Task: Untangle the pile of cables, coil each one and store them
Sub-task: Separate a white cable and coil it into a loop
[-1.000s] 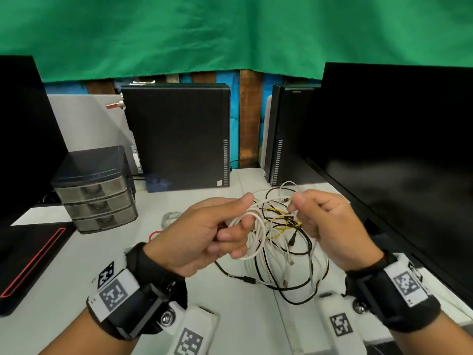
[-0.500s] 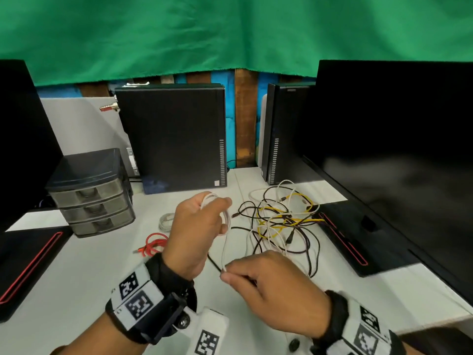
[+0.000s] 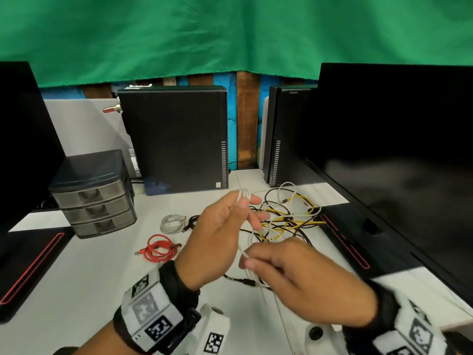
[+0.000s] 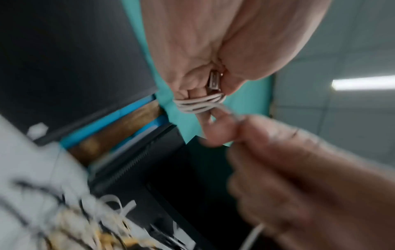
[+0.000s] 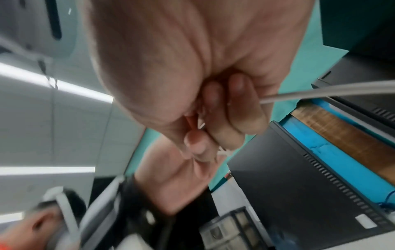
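My left hand (image 3: pixel 240 208) is raised over the white desk, with a white cable (image 3: pixel 243 194) wound in several turns round its fingers. In the left wrist view those turns (image 4: pixel 198 103) lie across the fingers and the thumb pins the metal plug (image 4: pixel 213 81). My right hand (image 3: pixel 249 261), nearer to me, pinches the same white cable (image 5: pixel 320 93) a little below the left hand. The free length trails back into the tangle (image 3: pixel 289 219) of yellow, black and white cables on the desk behind both hands.
A coiled red cable (image 3: pixel 158 248), a coiled pale cable (image 3: pixel 172 222) and a small dark coil (image 3: pixel 192 222) lie left of the hands. A grey drawer unit (image 3: pixel 94 196) stands at the left, a PC tower (image 3: pixel 176 139) behind, and a large monitor (image 3: pixel 396 162) at the right.
Both hands have left the tangle. The left hand rose with white cable turns on its fingers, and the right hand dropped towards me, pulling the white cable out of the pile.
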{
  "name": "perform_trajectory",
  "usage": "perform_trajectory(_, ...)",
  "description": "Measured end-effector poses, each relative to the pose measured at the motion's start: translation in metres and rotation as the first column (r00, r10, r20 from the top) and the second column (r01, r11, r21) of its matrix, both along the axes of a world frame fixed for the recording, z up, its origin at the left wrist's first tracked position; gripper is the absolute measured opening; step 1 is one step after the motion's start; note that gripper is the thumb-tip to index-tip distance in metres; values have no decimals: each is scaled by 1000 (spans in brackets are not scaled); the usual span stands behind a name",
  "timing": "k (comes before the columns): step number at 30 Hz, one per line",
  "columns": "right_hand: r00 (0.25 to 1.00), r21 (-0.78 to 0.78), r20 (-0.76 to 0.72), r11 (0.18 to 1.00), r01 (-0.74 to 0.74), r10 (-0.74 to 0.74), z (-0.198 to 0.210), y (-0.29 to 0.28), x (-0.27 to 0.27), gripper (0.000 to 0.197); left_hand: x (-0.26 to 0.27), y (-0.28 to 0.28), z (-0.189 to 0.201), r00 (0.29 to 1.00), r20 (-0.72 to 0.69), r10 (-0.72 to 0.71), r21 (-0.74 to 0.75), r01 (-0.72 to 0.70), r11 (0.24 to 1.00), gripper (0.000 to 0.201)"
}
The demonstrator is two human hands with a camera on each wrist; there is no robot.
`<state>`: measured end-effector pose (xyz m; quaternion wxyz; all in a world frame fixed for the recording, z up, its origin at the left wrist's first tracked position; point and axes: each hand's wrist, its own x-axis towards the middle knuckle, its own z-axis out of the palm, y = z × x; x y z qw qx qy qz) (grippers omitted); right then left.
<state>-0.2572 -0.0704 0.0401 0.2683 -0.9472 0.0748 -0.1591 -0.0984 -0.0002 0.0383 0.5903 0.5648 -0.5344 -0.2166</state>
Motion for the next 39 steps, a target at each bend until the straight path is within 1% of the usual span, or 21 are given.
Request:
perform_trajectory(1, 1000, 57, 21, 998, 0, -1, 6, -4, -4, 26, 0, 2, -3, 989, 148, 5, 2, -5, 1000, 41)
perform_trajectory(2, 999, 98, 50, 995, 13, -18, 13, -9, -9, 24, 1, 4, -5, 965, 262, -8, 19, 3, 1000, 42)
perform_trajectory(3, 995, 120, 94, 992, 28, -39, 19, -15, -14, 22, 2, 6, -6, 947, 317, -46, 54, 31, 998, 43)
perform_trajectory(4, 987, 129, 148, 991, 42, -61, 23, -22, -18, 21, 2, 7, -5, 943, 313, -113, 96, 87, 992, 46)
perform_trajectory(5, 976, 146, 201, 988, 56, -85, 26, -29, -20, 20, 0, 8, -4, 944, 264, -197, 133, 166, 977, 49)
perform_trajectory(6, 962, 184, 248, 981, 69, -114, 27, -36, -21, 18, -2, 9, -2, 944, 179, -279, 154, 253, 955, 53)
perform_trajectory(8, 923, 312, 342, 948, 67, -178, 21, -47, -19, 17, -5, 10, 3, 928, -36, -371, 130, 372, 919, 53)
perform_trajectory(10, 886, 439, 383, 895, 76, -263, 6, -55, -10, 21, -5, 10, 9, 905, -228, -359, 48, 379, 924, 46)
perform_trajectory(12, 888, 493, 343, 864, 106, -305, -15, -56, 2, 23, -1, 9, 13, 883, -359, -302, -13, 319, 948, 42)
perform_trajectory(15, 949, 402, 173, 899, 175, -263, -44, -45, 18, 26, 6, 6, 14, 863, -465, -196, -52, 194, 980, 40)
perform_trajectory(17, 974, 350, 89, 922, 164, -207, -57, -29, 24, 29, 9, 4, 12, 849, -509, -143, -57, 132, 990, 48)
perform_trajectory(19, 987, 233, 41, 962, 142, -156, -66, -14, 28, 31, 9, 1, 10, 829, -546, -120, -59, 105, 993, 47)
perform_trajectory(22, 988, 42, -10, 987, 153, -153, -67, -2, 28, 38, 9, -2, 6, 814, -577, -70, -43, 55, 998, 36)
perform_trajectory(26, 987, -53, -31, 986, 157, -159, -60, -3, 25, 37, 12, -3, 6, 782, -621, -56, -62, 23, 998, 30)
perform_trajectory(29, 990, -116, -27, 984, 135, -139, -60, -3, 23, 30, 12, -4, 7, 685, -725, -66, -88, 3, 996, 25)
perform_trajectory(31, 991, -143, -22, 982, 125, -130, -60, -4, 23, 31, 15, -7, 5, 632, -774, -38, -78, -35, 996, 24)
perform_trajectory(35, 987, -196, 14, 967, 162, -162, -53, -14, 19, 33, 34, -11, 2, 511, -858, 53, -63, -207, 976, 22)
perform_trajectory(36, 986, -194, 21, 967, 167, -166, -49, -16, 18, 32, 39, -12, 2, 516, -853, 81, -56, -244, 968, 20)
perform_trajectory(37, 986, -193, 27, 967, 169, -167, -45, -16, 16, 31, 43, -13, 2, 552, -826, 114, -45, -266, 963, 20)
perform_trajectory(38, 986, -195, 31, 966, 167, -164, -40, -16, 15, 31, 48, -14, -1, 610, -776, 161, -23, -281, 959, 21)
perform_trajectory(39, 986, -195, 38, 967, 164, -159, -34, -15, 13, 32, 51, -15, -4, 702, -672, 235, 13, -306, 952, 23)
